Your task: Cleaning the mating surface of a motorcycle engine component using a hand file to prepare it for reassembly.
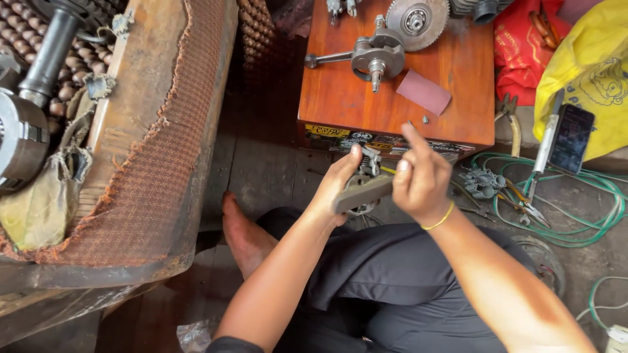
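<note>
Risk: small metal engine part (364, 171), gripped in my left hand (340, 183), could slip floorward while my right hand (418, 180) pinches flat grey file (364, 193) against it, forefinger raised.

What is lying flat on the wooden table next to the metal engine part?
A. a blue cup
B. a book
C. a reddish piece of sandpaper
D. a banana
C: a reddish sandpaper sheet lies flat on the wooden table, just right of the metal crank part.
</note>
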